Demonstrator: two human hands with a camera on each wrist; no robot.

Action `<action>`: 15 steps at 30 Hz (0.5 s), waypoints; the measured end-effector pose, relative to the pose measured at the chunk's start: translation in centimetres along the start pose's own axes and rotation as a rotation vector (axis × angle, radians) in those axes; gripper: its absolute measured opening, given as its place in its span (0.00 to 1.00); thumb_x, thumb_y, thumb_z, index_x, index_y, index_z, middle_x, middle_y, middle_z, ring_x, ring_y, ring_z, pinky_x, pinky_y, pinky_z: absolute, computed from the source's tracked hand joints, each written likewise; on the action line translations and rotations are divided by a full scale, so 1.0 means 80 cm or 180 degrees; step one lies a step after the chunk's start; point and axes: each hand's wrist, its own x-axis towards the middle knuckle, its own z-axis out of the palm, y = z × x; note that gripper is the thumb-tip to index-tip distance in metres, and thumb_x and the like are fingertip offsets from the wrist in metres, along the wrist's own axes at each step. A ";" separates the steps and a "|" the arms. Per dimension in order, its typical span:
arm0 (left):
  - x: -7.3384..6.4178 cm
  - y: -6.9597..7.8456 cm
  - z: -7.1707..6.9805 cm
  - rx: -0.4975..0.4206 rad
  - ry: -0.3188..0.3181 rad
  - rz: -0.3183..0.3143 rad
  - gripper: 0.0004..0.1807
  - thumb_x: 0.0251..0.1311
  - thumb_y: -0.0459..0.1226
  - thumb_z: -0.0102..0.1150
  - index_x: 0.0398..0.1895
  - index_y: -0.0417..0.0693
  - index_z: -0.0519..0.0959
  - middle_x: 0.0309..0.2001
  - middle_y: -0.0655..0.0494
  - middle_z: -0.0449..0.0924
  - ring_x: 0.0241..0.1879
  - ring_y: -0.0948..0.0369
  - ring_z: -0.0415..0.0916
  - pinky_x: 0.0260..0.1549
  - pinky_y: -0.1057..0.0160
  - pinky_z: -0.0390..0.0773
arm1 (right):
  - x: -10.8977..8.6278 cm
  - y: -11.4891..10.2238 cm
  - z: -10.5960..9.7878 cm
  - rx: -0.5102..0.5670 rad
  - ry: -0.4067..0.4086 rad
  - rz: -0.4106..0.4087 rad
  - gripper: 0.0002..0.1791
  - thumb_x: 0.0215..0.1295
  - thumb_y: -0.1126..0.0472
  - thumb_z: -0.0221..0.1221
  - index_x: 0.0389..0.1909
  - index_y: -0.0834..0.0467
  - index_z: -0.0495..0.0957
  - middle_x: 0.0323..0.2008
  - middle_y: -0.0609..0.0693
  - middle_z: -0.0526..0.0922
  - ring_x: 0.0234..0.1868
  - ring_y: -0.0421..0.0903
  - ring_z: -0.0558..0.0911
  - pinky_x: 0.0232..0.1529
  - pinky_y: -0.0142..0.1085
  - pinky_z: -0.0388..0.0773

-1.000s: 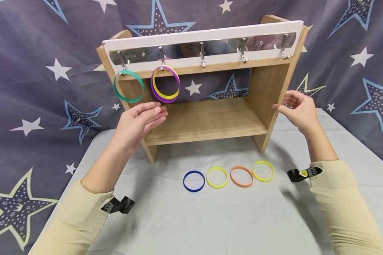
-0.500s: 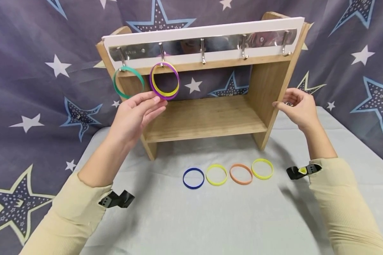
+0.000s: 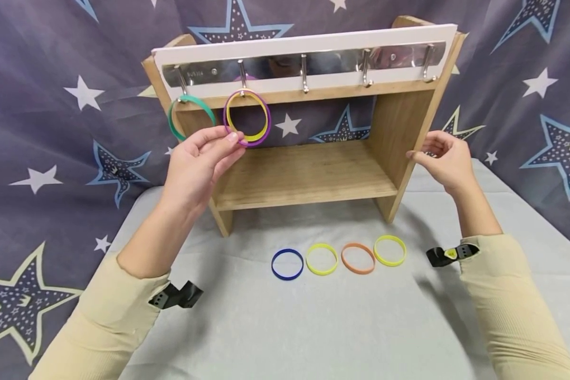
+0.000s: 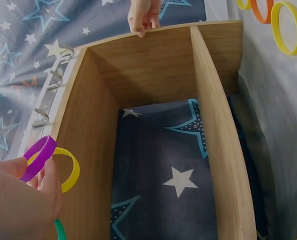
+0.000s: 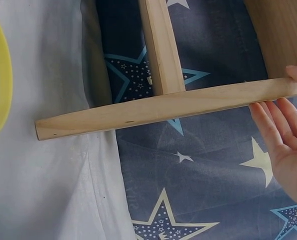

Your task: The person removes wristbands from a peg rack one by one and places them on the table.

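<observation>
My left hand [image 3: 197,169] pinches the lower edge of a purple wristband [image 4: 44,149] between thumb and fingers. That band hangs on the second hook [image 3: 243,74] together with a yellow wristband [image 4: 75,172]. A green wristband [image 3: 171,122] dangles from the first hook at the left, partly behind the left hand. The hooks sit on a metal strip along the top of a wooden shelf [image 3: 309,171]. With thumb in front and fingers behind, my right hand [image 3: 448,163] grips the shelf's right side panel [image 5: 138,110].
On the grey cloth [image 3: 313,327] before the shelf lie a blue wristband [image 3: 273,264], a yellow wristband [image 3: 322,245], an orange wristband [image 3: 358,245] and another yellow wristband [image 3: 390,237]. A star-patterned curtain [image 3: 38,116] hangs behind.
My left hand has risen from below the hanging bands and now pinches the purple wristband's bottom. The right hand keeps its hold on the shelf's side.
</observation>
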 end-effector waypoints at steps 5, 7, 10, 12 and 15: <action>-0.001 0.001 0.002 -0.0092 0.0049 0.0095 0.04 0.58 0.26 0.61 0.35 0.38 0.76 0.32 0.52 0.86 0.37 0.63 0.85 0.48 0.66 0.84 | -0.001 -0.001 0.000 0.0049 -0.0012 0.0015 0.17 0.51 0.71 0.66 0.31 0.43 0.77 0.25 0.27 0.78 0.30 0.24 0.79 0.28 0.15 0.76; -0.002 0.002 0.003 -0.0110 0.0064 0.0118 0.04 0.58 0.27 0.61 0.35 0.38 0.77 0.32 0.52 0.86 0.37 0.63 0.85 0.48 0.66 0.84 | -0.001 -0.001 0.000 0.0064 -0.0021 0.0030 0.18 0.51 0.71 0.66 0.32 0.43 0.77 0.25 0.27 0.79 0.30 0.25 0.79 0.28 0.15 0.76; -0.004 0.003 0.003 -0.0154 0.0064 0.0155 0.04 0.58 0.27 0.62 0.35 0.38 0.78 0.32 0.51 0.85 0.37 0.62 0.85 0.49 0.65 0.84 | -0.002 0.003 0.000 0.0064 -0.0022 0.0034 0.18 0.50 0.71 0.66 0.32 0.44 0.78 0.25 0.27 0.79 0.29 0.25 0.79 0.28 0.15 0.76; -0.005 0.005 0.004 -0.0214 0.0076 0.0177 0.04 0.57 0.27 0.63 0.34 0.38 0.78 0.33 0.51 0.85 0.36 0.61 0.85 0.48 0.65 0.84 | -0.001 0.003 0.000 0.0018 -0.0003 0.0041 0.18 0.50 0.71 0.66 0.31 0.43 0.78 0.24 0.27 0.79 0.29 0.25 0.79 0.27 0.16 0.75; -0.006 0.009 0.004 -0.0304 0.0062 0.0215 0.04 0.56 0.27 0.63 0.34 0.38 0.79 0.32 0.50 0.85 0.35 0.61 0.85 0.47 0.65 0.85 | 0.001 0.002 -0.001 -0.0020 0.0023 0.0057 0.17 0.50 0.71 0.67 0.31 0.43 0.78 0.24 0.27 0.79 0.29 0.25 0.79 0.27 0.15 0.75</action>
